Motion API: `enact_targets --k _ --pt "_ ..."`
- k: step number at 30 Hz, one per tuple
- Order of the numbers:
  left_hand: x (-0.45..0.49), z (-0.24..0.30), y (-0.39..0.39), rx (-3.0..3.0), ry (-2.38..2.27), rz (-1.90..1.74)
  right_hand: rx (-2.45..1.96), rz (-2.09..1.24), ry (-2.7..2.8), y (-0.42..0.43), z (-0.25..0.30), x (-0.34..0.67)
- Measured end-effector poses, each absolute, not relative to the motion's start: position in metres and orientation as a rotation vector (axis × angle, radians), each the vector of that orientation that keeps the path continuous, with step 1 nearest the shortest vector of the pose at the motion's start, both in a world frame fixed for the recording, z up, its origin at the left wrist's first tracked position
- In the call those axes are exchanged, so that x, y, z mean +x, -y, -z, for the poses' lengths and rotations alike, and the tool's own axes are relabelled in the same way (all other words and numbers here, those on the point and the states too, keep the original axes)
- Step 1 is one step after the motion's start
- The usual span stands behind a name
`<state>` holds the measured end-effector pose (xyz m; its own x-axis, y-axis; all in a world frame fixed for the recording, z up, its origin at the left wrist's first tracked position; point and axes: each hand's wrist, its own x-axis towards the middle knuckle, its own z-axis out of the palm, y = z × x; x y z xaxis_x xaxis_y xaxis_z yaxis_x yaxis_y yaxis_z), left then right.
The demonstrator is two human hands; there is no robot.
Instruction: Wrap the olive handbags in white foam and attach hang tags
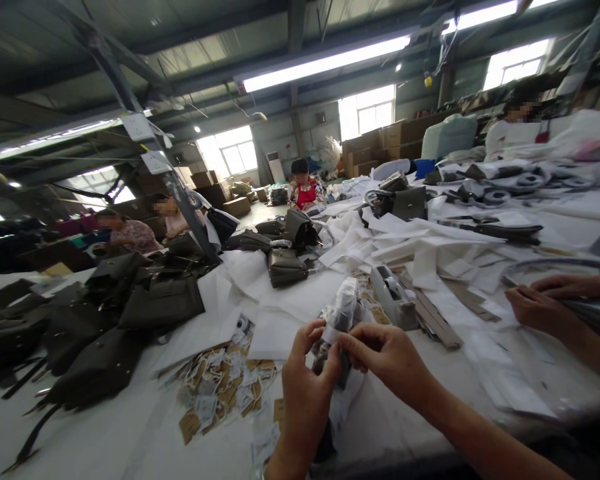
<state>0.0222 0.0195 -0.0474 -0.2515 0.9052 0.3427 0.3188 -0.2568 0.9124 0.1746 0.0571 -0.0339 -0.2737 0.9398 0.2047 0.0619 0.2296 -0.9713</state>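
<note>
Between my hands stands a dark bag strap wrapped in clear plastic and white sheet (345,303). My left hand (307,383) grips it from the left, thumb and fingers around its middle. With thumb and forefinger my right hand (393,357) pinches at a white band on the wrapping, close to my left thumb. The lower end of the strap is partly hidden behind my hands. Just beyond my right hand is a grey tape dispenser (393,300). Left of my left hand lies a pile of brown and white hang tags with strings (220,390).
Dark bags (163,300) are heaped at the left, more bags (287,267) further back. White sheets (415,243) and grey-brown strips (433,310) cover the table's middle. A co-worker's hands (555,303) handle a wrapped strap at the right. Other people sit beyond.
</note>
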Motion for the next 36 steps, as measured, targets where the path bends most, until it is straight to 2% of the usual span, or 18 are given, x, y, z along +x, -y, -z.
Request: enact_targets --k 4,14,20,29,36 --pt "0.022 0.047 -0.017 1.567 -1.526 -1.549 -1.065 -1.034 1.625 -0.060 0.037 0.173" --pt "0.024 0.050 -0.017 1.598 -1.634 -1.553 -0.986 -1.083 1.837 -0.062 0.040 0.189" --pt "0.028 0.051 -0.014 1.691 -1.630 -1.537 -1.021 -0.886 1.826 -0.056 0.054 0.192" --pt "0.034 0.053 -0.013 1.685 -1.627 -1.531 -1.012 -1.096 1.728 -0.065 0.062 0.188" --pt "0.035 0.051 -0.010 1.671 -1.572 -1.526 -1.012 -0.883 1.713 -0.067 0.063 0.181"
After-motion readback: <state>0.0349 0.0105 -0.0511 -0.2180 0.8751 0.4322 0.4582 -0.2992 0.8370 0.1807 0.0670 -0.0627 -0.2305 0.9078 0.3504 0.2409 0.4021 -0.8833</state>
